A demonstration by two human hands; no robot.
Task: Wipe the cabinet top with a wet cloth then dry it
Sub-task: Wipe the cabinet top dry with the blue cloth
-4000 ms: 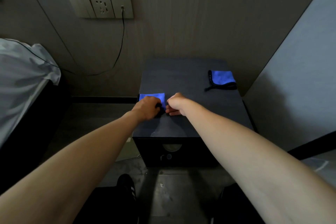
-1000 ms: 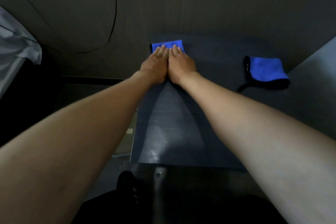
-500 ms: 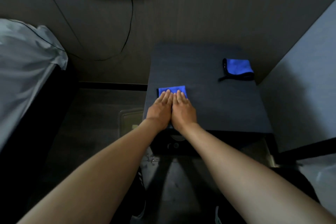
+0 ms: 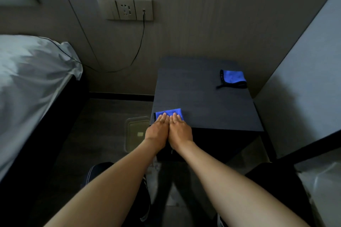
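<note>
A folded blue cloth (image 4: 168, 112) lies at the near left corner of the dark cabinet top (image 4: 203, 101). My left hand (image 4: 157, 131) and my right hand (image 4: 180, 130) lie side by side with straight fingers pressing flat on this cloth; the hands cover its near half. A second blue cloth with a black edge (image 4: 233, 78) lies folded at the far right of the top, away from both hands.
A bed with white sheets (image 4: 31, 83) stands to the left. A wall socket panel (image 4: 125, 9) holds a black cable (image 4: 136, 49) that hangs down toward the bed. A pale wall or panel (image 4: 304, 79) flanks the cabinet on the right. My shoes show on the floor below.
Both hands have pulled the cloth from the far left of the cabinet top back to its near left edge. The second cloth has not moved.
</note>
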